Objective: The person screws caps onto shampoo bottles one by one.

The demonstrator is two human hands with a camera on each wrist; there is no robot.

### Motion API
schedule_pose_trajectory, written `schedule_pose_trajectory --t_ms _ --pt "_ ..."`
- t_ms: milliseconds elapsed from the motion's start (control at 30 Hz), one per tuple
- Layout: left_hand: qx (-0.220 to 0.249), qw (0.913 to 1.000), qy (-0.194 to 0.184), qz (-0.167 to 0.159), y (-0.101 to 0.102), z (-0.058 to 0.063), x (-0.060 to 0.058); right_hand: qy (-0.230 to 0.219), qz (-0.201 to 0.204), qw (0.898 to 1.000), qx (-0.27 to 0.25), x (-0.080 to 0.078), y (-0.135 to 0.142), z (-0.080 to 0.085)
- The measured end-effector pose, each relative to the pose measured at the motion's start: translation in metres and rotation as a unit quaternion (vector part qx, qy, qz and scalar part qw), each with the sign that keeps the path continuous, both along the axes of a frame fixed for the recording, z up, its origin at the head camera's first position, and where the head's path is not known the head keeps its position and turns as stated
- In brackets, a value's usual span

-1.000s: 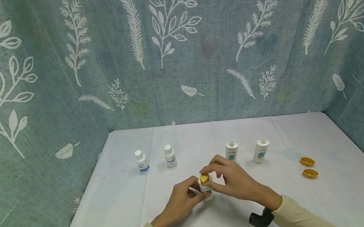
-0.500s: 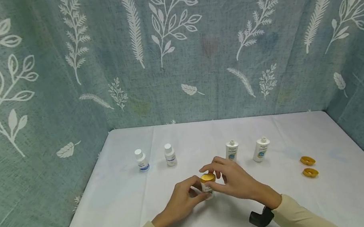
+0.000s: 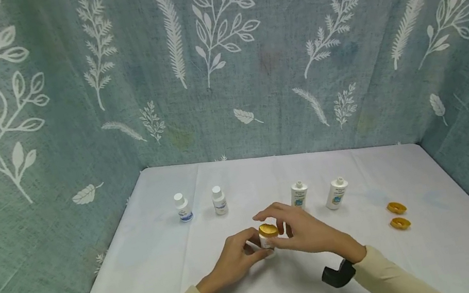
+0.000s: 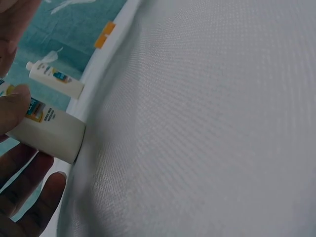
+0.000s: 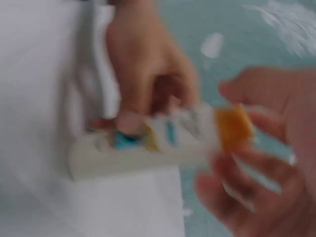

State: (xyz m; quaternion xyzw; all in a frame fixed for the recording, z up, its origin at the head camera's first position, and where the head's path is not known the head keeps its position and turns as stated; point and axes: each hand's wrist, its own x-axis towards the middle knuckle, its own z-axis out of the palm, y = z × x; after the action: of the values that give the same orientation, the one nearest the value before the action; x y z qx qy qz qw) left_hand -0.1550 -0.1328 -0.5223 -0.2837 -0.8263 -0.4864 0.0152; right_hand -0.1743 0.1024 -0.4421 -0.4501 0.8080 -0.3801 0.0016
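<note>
Low over the middle of the table, my left hand (image 3: 233, 257) grips a white bottle (image 3: 266, 241), thumb in front and fingers behind. In the left wrist view the bottle's lower body (image 4: 57, 133) shows, with its base close to the white cloth. A yellow-orange cap (image 3: 268, 229) is on the bottle's top. My right hand (image 3: 304, 229) holds the cap, its thumb at the near side and its index finger arched above. The right wrist view is blurred, but the orange cap (image 5: 233, 128) lies between the bent fingers there.
Two white bottles without orange caps (image 3: 299, 195) (image 3: 336, 194) stand behind my right hand. Two white-capped bottles (image 3: 183, 208) (image 3: 219, 201) stand at back left. Two orange caps (image 3: 396, 208) (image 3: 400, 223) lie at right. Leaf-patterned cloth walls (image 3: 275, 108) surround the table.
The orange cap has turned on the bottle, showing a broader face than a second ago. My right wrist and fingers have shifted slightly; the left hand keeps its grip on the bottle.
</note>
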Motion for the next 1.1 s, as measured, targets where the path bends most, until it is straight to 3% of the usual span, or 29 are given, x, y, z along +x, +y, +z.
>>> schedule_pose_trajectory --t_ms 133,233,333,567,800,900,1100 --pt "0.002 1.0000 -0.002 0.001 0.000 0.000 0.001 -0.130 0.102 0.986 0.013 -0.014 0.014 0.007" --pt "0.006 1.0000 0.005 -0.001 -0.001 -0.001 0.001 -0.190 0.150 0.970 0.030 -0.020 0.017 0.007" --pt "0.008 0.9999 0.009 -0.005 0.000 -0.001 0.001 -0.208 0.162 0.964 0.030 -0.024 0.017 0.005" --pt "0.010 0.9995 0.027 -0.011 0.003 -0.001 0.000 -0.161 0.156 0.974 -0.016 -0.027 0.011 0.000" --pt "0.005 0.9992 0.025 -0.032 0.003 -0.001 -0.001 -0.246 0.219 0.944 -0.005 -0.031 0.019 0.006" --pt "0.002 0.9993 0.028 -0.023 0.003 -0.001 -0.001 -0.219 0.204 0.954 -0.006 -0.032 0.018 0.007" --pt "0.002 0.9993 0.034 -0.014 0.004 -0.002 -0.001 -0.151 0.097 0.984 -0.014 -0.028 0.011 -0.001"
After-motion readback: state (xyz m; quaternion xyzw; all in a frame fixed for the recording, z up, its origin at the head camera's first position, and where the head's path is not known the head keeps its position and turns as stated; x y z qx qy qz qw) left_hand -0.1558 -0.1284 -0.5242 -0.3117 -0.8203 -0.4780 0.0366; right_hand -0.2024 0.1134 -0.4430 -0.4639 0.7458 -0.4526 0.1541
